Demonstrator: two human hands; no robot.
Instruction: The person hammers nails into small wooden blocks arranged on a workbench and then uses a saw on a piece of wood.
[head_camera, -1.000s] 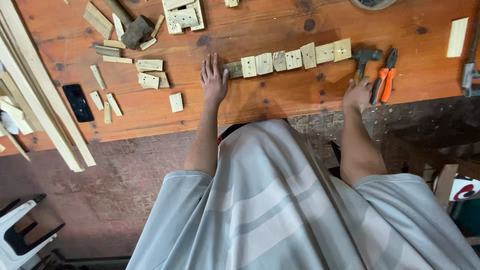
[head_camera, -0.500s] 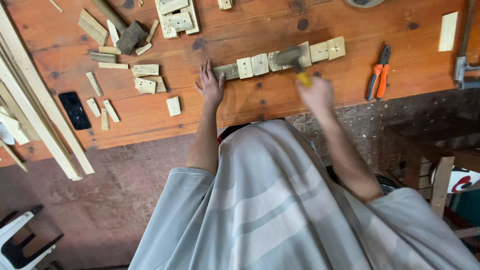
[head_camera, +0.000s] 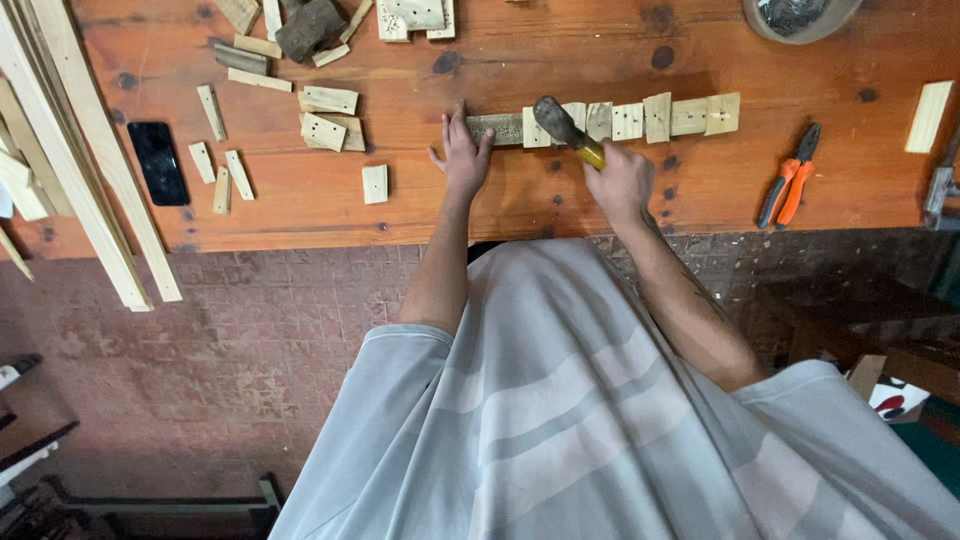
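One hammer (head_camera: 562, 128) is gripped in the right hand (head_camera: 620, 183), fingers wrapped tight round its yellow handle, the dark head over the row of small wooden blocks (head_camera: 640, 118). Roughly seven pale blocks sit side by side on one strip, running left to right across the far part of the workbench (head_camera: 560, 215). The left hand (head_camera: 463, 158) lies on the strip's left end, fingers spread and flat, gripping nothing. One pair of orange-handled pliers (head_camera: 790, 187) rests well to the right. One black phone (head_camera: 158, 162) lies at left, near about a dozen loose wood offcuts (head_camera: 325, 118). Long timber battens (head_camera: 70, 150) lean along the left edge.
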